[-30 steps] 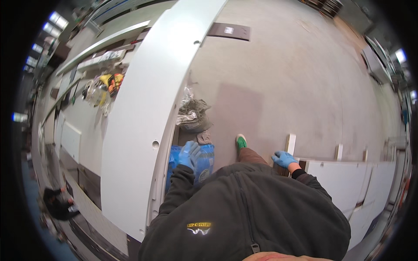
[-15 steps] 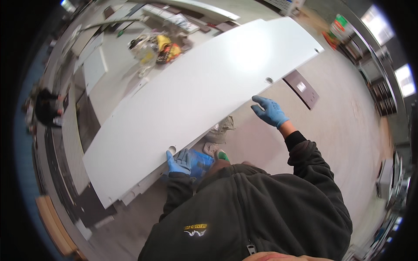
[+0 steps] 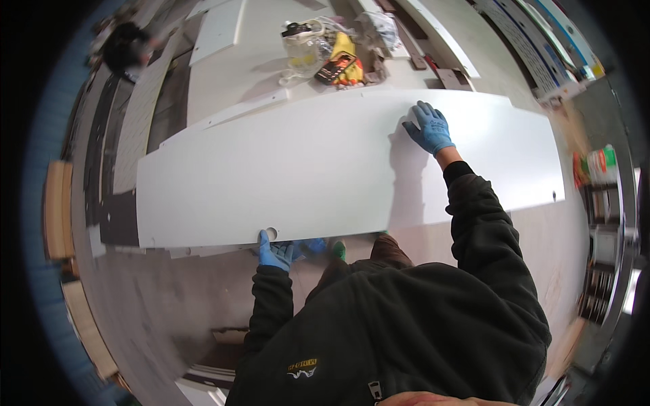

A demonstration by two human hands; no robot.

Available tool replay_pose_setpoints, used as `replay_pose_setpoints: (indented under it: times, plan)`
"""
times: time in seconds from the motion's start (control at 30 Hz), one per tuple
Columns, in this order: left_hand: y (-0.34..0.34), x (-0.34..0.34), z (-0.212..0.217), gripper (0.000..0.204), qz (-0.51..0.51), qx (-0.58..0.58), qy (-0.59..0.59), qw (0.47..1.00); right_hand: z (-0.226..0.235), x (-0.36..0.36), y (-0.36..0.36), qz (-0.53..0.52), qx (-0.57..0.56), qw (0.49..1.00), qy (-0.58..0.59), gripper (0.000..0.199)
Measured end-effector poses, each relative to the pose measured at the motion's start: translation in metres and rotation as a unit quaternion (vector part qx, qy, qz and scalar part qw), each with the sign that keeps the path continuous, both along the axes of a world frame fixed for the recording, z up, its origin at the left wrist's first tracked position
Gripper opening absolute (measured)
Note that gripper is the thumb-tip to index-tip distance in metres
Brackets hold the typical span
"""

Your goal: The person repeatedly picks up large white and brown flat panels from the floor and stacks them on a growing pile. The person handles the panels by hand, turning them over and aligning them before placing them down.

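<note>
A long white panel (image 3: 305, 169) lies across the view in front of me, with a round hole (image 3: 271, 234) close to its near edge. My left hand (image 3: 275, 254), in a blue glove, grips that edge beside the hole, its thumb on the top face. In the same kind of glove, my right hand (image 3: 430, 128) is over the far part of the panel, fingers stretched out and nothing in them. A shadow falls beside it; whether the palm touches the surface I cannot tell.
Beyond the panel, a clear plastic jug (image 3: 302, 51), a phone (image 3: 336, 68) and yellow-orange gloves (image 3: 347, 47) lie on a light surface. Another person (image 3: 124, 51) in dark clothes is at the far left. Shelving (image 3: 602, 233) stands at the right, with boards (image 3: 59, 210) at the left.
The panel has swung from slanting to nearly level across my view. My right hand has moved from beside its near edge to over its far part. My left hand stays at the hole.
</note>
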State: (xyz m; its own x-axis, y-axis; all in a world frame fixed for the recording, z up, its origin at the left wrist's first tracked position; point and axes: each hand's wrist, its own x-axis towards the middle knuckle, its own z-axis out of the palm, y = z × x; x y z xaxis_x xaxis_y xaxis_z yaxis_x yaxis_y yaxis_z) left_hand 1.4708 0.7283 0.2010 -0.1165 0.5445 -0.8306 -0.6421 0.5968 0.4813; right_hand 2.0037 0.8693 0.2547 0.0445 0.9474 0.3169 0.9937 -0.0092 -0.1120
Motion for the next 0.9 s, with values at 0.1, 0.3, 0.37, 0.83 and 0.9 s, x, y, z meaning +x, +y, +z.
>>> replay_pose_setpoints:
  times: [0.1,0.3,0.37,0.83,0.9]
  plan:
    - [0.001,0.011,0.004,0.062,0.045,0.020,0.012,0.999,-0.005,0.016,0.045,-0.006,-0.069,0.997,-0.021,0.061]
    - [0.011,0.030,0.000,0.053,0.130,0.043,0.040,0.990,0.005,0.029,0.074,0.057,-0.102,0.993,-0.012,0.052]
    - [0.010,0.033,0.000,0.055,0.140,0.069,0.047,0.987,0.014,0.031,0.080,0.063,-0.105,0.992,0.001,0.049]
    - [-0.058,0.065,0.022,0.070,0.200,0.052,0.071,0.976,-0.010,0.038,0.085,0.087,-0.106,0.990,0.036,0.052]
    - [-0.056,0.070,0.016,0.075,0.220,0.034,0.085,0.971,-0.011,0.038,0.084,0.092,-0.102,0.990,0.042,0.051]
